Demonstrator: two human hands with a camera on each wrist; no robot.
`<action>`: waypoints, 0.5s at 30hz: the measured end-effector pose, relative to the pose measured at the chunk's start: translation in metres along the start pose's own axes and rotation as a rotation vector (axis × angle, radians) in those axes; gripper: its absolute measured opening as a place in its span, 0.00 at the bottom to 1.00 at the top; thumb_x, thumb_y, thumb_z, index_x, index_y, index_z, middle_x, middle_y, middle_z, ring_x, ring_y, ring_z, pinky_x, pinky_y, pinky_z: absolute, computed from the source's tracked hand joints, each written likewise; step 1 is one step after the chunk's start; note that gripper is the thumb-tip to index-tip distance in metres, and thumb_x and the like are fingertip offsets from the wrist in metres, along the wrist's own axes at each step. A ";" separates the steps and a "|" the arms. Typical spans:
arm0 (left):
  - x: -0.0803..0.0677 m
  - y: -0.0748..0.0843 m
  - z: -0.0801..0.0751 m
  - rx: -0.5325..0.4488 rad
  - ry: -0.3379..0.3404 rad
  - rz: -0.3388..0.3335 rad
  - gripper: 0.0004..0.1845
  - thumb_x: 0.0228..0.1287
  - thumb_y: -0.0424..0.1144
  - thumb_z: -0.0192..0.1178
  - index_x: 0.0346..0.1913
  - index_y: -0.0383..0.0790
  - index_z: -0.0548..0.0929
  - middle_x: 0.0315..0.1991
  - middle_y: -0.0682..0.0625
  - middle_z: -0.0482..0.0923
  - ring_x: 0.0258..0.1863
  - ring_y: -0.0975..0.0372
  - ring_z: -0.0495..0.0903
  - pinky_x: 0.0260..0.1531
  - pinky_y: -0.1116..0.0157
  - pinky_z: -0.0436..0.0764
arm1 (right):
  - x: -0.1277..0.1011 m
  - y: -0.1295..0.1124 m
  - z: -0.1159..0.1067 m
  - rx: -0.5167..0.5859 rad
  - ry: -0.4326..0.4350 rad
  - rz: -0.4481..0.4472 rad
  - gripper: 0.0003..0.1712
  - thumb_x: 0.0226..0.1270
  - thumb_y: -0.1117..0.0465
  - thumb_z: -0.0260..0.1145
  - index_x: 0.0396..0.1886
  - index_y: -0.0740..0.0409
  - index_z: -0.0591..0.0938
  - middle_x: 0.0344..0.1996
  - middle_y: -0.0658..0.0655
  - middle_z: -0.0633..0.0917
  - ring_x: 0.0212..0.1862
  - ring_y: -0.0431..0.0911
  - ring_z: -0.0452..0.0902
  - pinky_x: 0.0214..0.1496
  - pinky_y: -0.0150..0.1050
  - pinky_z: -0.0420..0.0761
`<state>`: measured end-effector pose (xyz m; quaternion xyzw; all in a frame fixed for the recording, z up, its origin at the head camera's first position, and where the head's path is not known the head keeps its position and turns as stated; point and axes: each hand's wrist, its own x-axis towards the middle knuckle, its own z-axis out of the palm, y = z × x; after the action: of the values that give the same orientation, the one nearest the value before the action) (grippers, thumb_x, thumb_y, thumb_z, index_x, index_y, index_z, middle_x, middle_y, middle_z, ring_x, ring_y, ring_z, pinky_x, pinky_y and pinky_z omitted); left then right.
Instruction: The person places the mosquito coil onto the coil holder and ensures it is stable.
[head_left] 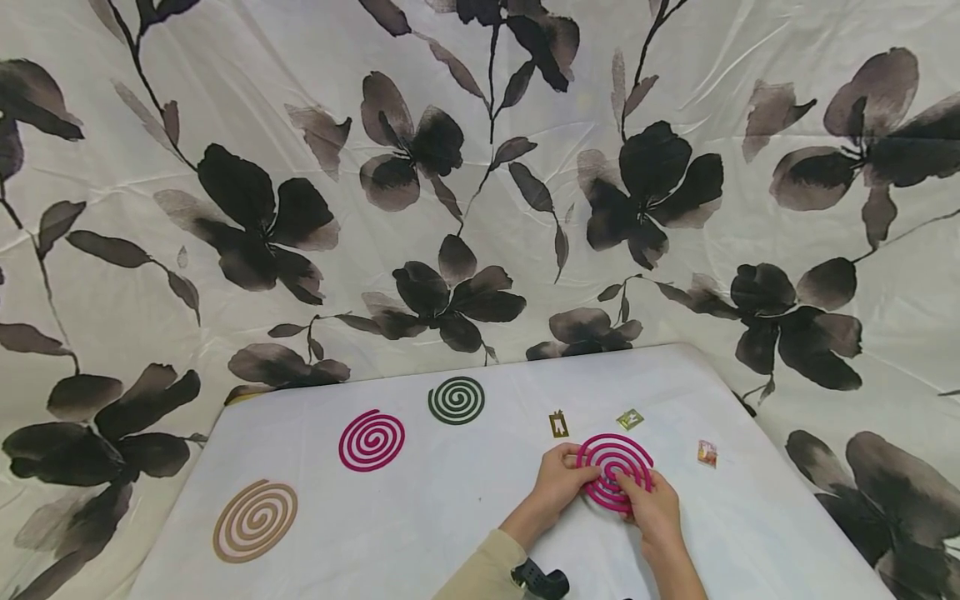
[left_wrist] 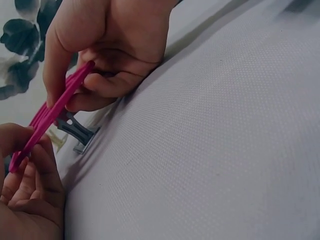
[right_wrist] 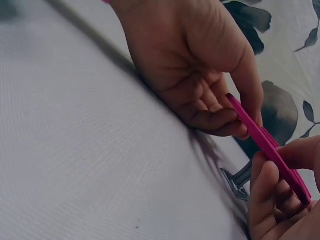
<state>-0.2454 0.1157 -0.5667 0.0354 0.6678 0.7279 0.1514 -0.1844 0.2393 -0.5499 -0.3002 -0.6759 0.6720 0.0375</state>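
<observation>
Both hands grip a pink mosquito coil tilted above the right part of the table. My left hand pinches its left side, with the thumb near the spiral's centre. On the opposite side, my right hand holds it, thumb also reaching toward the middle. Seen edge-on in the left wrist view, the coil has a small grey metal stand under it, whose upper end overlaps the coil. The right wrist view shows this stand too, partly hidden by right-hand fingers.
A tan coil, another pink coil and a green coil lie left on the white table. Beyond the hands are a gold metal piece, a greenish one and a reddish one. Floral cloth hangs behind.
</observation>
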 end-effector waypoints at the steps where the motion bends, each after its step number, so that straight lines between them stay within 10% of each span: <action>1: 0.000 0.000 0.000 0.000 0.002 -0.002 0.15 0.43 0.32 0.67 0.36 0.36 0.75 0.25 0.49 0.81 0.25 0.64 0.79 0.24 0.70 0.77 | -0.001 0.000 0.000 -0.001 0.000 -0.004 0.30 0.54 0.51 0.65 0.51 0.63 0.68 0.37 0.57 0.76 0.27 0.41 0.72 0.22 0.34 0.76; 15: -0.003 0.002 -0.001 0.023 0.011 -0.024 0.16 0.46 0.31 0.66 0.38 0.34 0.74 0.25 0.48 0.80 0.23 0.65 0.77 0.22 0.69 0.77 | -0.002 0.000 0.004 -0.022 0.028 -0.017 0.32 0.54 0.52 0.64 0.54 0.65 0.66 0.41 0.62 0.74 0.26 0.42 0.71 0.21 0.34 0.75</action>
<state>-0.2429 0.1136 -0.5645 0.0250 0.6773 0.7185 0.1559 -0.1844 0.2351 -0.5499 -0.3044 -0.6853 0.6598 0.0494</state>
